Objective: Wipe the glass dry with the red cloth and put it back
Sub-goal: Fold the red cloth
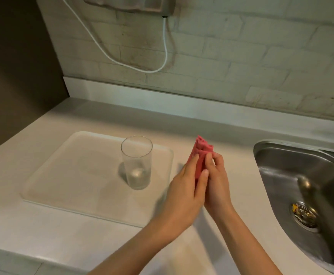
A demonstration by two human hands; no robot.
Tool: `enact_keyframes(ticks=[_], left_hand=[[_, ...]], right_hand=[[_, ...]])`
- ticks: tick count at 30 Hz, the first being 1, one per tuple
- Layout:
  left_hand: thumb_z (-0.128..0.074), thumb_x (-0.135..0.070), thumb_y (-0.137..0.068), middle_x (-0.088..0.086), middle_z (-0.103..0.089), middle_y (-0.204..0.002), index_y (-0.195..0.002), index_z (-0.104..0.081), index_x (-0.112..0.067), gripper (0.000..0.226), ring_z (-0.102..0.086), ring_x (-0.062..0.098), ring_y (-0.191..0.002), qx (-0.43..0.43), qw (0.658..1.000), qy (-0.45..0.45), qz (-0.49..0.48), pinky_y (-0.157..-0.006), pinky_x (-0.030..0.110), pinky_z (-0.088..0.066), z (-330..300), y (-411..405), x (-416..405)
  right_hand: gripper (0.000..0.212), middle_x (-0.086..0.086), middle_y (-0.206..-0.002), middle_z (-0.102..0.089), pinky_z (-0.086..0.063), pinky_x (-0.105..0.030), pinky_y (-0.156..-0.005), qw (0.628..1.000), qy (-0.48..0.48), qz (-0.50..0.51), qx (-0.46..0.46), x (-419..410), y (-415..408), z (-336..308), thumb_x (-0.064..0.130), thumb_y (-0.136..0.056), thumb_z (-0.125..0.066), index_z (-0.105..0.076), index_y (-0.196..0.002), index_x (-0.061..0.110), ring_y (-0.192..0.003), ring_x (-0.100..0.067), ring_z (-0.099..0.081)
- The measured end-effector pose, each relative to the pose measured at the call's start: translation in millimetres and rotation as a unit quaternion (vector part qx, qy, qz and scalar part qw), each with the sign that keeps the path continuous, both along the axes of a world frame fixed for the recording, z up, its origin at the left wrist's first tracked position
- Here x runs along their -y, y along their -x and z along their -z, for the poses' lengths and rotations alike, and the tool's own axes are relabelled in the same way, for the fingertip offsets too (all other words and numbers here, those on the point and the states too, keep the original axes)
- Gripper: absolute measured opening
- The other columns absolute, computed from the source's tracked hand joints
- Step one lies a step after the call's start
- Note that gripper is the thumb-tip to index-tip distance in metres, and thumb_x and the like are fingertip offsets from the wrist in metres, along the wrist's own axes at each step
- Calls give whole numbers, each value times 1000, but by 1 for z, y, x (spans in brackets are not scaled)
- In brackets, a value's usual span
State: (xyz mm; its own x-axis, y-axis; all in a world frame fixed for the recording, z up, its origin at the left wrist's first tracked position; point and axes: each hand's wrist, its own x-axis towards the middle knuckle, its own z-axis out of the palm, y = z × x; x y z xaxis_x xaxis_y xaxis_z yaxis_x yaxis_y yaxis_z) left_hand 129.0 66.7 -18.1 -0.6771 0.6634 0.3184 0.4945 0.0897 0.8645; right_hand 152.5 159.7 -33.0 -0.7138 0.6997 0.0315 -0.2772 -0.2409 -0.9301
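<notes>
A clear, tall glass (136, 162) stands upright on the right part of a white tray (63, 175), with nothing touching it. To its right, above the counter, both my hands press a bunched red cloth (200, 153) between them. My left hand (188, 189) lies against the cloth's left side with its fingers stretched along it. My right hand (216, 181) pinches the cloth from the right. The cloth's top end sticks up past my fingertips; its lower part is hidden between my palms.
A steel sink (309, 187) with a drain strainer (305, 214) is set into the pale counter (43, 235) at the right. A tiled wall with a hanging white cable (165, 46) runs behind. A dark panel (13, 76) stands at the left.
</notes>
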Motion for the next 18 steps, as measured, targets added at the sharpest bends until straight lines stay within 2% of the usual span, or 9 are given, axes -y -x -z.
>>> enact_keyframes(ticks=[2,4,6,8,9,12,14,15,18], left_hand=[[-44,-37,-94,-7,-66,-115,-130,-48,-26,38,-62,3,-104,70,995,-65,-5,-89,25,-50,-6,5,-7],[-58,-23,-90,-9,-68,-105,-116,-53,-24,26,-64,0,-95,146,981,-130,-6,-81,18,-50,-5,15,-11],[-69,-9,-82,-4,-68,-98,-102,-56,-21,27,-65,0,-86,182,971,-152,-15,-75,15,-48,1,30,-14],[-72,-3,-77,5,-70,-91,-93,-57,-18,27,-66,7,-81,208,966,-150,-4,-74,22,-50,5,45,-15],[-72,-3,-77,7,-72,-89,-92,-57,-17,25,-67,12,-80,226,962,-151,14,-75,26,-52,6,51,-14],[-70,0,-77,-1,-75,-81,-92,-59,-15,24,-68,12,-77,259,952,-133,91,-71,25,-54,2,63,-13],[-70,3,-75,-4,-74,-80,-92,-60,-13,26,-68,9,-76,255,952,-113,125,-70,23,-54,-3,67,-12],[-72,3,-73,-4,-73,-81,-91,-61,-11,26,-68,9,-76,244,956,-103,126,-71,23,-55,-6,68,-12],[-81,-3,-64,-1,-71,-79,-82,-67,-11,24,-67,13,-76,157,981,-73,88,-74,25,-55,-12,64,-4]], right_hand=[[42,-3,-85,-57,-49,-21,-65,998,-63,12,10,8,0,-5,48,-92,-38,-49,-106,9,-68,-5,-57],[64,-9,-114,-58,-50,-31,-85,995,-98,-14,-2,15,2,-7,66,-87,-35,-48,-122,13,-95,-15,-61],[60,-11,-131,-49,-44,-38,-99,988,-151,-21,12,18,-1,-9,61,-88,-34,-47,-126,16,-115,-21,-53],[38,-6,-129,-49,-42,-34,-100,980,-198,-7,26,10,-5,-8,38,-92,-42,-45,-122,14,-117,-13,-50],[36,-1,-128,-49,-41,-29,-99,977,-212,-2,37,2,-7,-8,30,-91,-49,-41,-123,17,-118,-7,-48],[61,0,-129,-52,-41,-26,-96,983,-150,-83,60,-35,-17,-13,24,-82,-65,-30,-133,26,-117,-9,-51],[50,-2,-113,-67,-48,-25,-83,976,-102,-183,63,-53,-24,-21,17,-82,-63,-46,-128,18,-101,-13,-62],[40,-3,-107,-70,-51,-25,-80,970,-120,-199,68,-57,-28,-26,12,-82,-64,-55,-122,12,-97,-15,-64],[26,0,-88,-73,-53,-26,-74,962,-213,-145,84,-53,-41,-40,8,-73,-73,-66,-98,6,-83,-15,-67]])
